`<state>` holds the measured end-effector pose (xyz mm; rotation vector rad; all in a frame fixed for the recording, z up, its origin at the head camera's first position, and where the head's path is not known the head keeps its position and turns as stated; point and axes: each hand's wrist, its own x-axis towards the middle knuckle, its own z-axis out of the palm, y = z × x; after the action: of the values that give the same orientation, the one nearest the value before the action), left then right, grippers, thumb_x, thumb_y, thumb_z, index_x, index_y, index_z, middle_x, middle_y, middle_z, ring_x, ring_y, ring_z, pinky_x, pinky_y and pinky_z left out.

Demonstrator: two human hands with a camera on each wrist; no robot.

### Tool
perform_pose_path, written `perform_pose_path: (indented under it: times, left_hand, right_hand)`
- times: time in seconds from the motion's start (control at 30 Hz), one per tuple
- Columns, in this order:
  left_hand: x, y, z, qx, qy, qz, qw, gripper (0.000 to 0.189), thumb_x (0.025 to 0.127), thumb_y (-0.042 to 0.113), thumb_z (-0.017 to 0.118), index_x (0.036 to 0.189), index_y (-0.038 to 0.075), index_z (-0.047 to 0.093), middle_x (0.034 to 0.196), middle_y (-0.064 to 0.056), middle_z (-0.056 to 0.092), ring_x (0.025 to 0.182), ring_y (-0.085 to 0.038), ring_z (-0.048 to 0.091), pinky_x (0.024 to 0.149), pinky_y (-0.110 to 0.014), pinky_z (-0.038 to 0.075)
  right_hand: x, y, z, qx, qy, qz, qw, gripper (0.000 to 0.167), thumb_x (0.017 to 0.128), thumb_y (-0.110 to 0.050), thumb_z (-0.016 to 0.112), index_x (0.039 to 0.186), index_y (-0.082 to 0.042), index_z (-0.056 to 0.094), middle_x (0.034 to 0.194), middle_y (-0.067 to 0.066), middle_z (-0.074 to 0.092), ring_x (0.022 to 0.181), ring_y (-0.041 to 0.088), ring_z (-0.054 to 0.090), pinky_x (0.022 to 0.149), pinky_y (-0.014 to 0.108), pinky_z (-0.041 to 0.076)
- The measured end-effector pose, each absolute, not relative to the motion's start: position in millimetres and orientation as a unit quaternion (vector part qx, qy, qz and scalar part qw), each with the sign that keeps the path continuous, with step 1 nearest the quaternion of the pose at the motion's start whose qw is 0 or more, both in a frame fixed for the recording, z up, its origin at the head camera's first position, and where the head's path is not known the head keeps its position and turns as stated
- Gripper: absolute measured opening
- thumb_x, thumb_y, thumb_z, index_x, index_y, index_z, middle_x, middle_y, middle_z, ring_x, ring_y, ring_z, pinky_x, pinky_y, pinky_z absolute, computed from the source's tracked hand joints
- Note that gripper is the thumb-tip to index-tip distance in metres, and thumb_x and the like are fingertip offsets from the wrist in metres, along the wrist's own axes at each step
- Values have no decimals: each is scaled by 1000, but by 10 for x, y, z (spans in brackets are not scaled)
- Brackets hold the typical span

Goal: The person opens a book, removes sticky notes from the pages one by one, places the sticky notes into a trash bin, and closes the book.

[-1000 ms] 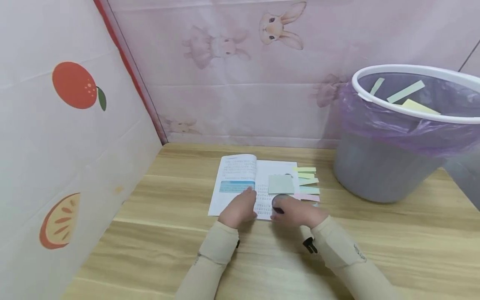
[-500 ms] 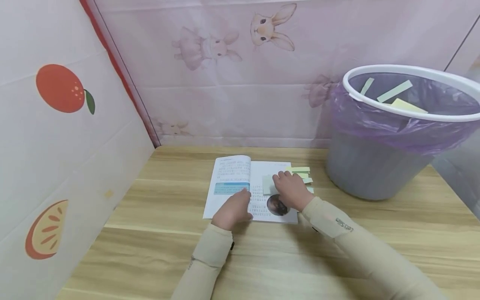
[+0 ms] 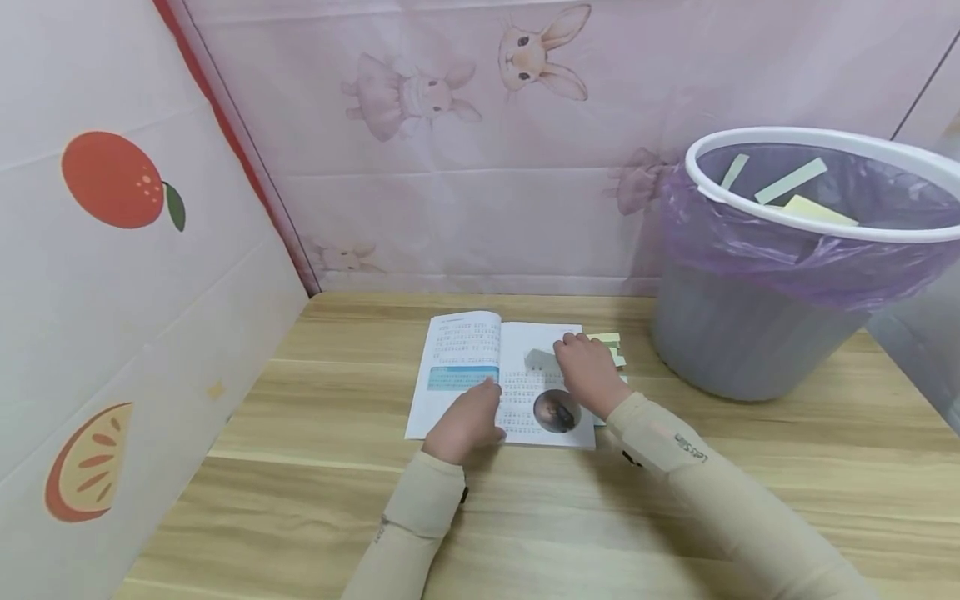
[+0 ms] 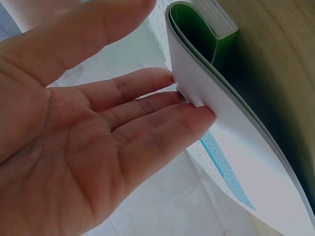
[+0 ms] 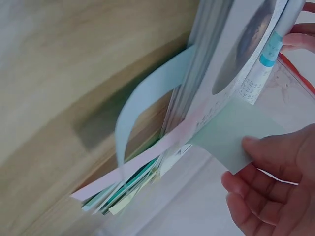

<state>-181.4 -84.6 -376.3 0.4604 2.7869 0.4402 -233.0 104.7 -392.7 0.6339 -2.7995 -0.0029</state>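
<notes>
An open book (image 3: pixel 461 342) lies on the wooden table, its left page bulging near the spine. The fingers of my left hand (image 4: pixel 108 128) are stretched out, their tips pressing the left page beside the spine. My right hand (image 3: pixel 590 372) is over the right page, pinching the corner of a pale green sticky note (image 5: pixel 236 132) between thumb and fingers. The note's far end still lies against the page, and the held end is lifted. Below it on that page is a round dark picture (image 3: pixel 557 411). Coloured page tabs (image 5: pixel 125 169) stick out from the book's right edge.
A grey bin (image 3: pixel 738 333) with a purple liner and white rim stands at the right on the table, holding paper strips and a yellow piece (image 3: pixel 817 210). A pink rabbit-print backdrop (image 3: pixel 450 225) rises behind the table, and a white fruit-print sheet (image 3: pixel 247 275) is at left.
My right hand has gone from the lower right page up to the sticky note, pinched it and lifted its edge rightward. My left hand has stayed on the left page.
</notes>
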Motion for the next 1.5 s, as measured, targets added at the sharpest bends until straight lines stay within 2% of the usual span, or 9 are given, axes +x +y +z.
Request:
perform_pose_path:
  times: [0.17,0.33,0.57,0.73,1.03,1.27,1.5]
  left_hand:
    - [-1818,-847,-3757,158,966,155,136,60,81,6,76,132,-10,49,145,-25,41,136,-34,38,111,-39,31]
    - [-1827,-847,-3767,161,966,150,133,59,81,7,76,131,-10,49,144,-24,42,136,-33,38,112,-39,31]
    - [-1836,-850,-3788,166,965,152,132,62,80,8,77,132,-10,49,144,-25,42,135,-35,39,111,-40,32]
    - [-1838,-835,-3780,164,966,151,132,62,79,7,78,131,-10,49,144,-26,42,134,-35,40,111,-40,33]
    - [-1819,-817,-3774,156,967,142,140,62,81,7,76,133,-10,48,146,-24,39,136,-34,38,112,-39,31]
    - [-1805,-816,-3766,154,968,143,140,63,81,7,76,134,-10,47,147,-24,39,137,-33,37,112,-39,30]
    - [-1808,-810,-3776,154,968,143,136,60,81,7,76,132,-10,49,146,-26,39,136,-34,38,111,-39,32]
  right_hand:
    - [-2350,1082,-3910,190,-973,46,125,4,86,2,62,89,1,65,79,13,62,71,29,62,57,40,53]
    - [-2355,1109,-3890,172,-975,67,120,4,88,0,61,88,2,65,78,14,64,69,29,64,53,39,53]
    - [-2334,1132,-3898,157,-975,82,137,2,85,1,66,85,2,64,76,14,66,66,29,64,53,40,53]
    - [-2324,1151,-3906,144,-974,97,144,5,80,7,64,83,3,62,76,16,65,66,31,64,54,42,53]
    - [-2319,1189,-3880,126,-977,93,146,13,82,7,63,95,9,64,82,21,67,71,35,66,58,43,55]
    - [-2317,1232,-3833,109,-977,110,149,11,80,9,60,90,9,63,80,21,66,70,37,65,55,45,54]
    - [-2314,1292,-3803,94,-976,122,152,10,85,5,58,92,8,64,84,23,66,73,39,66,58,47,55]
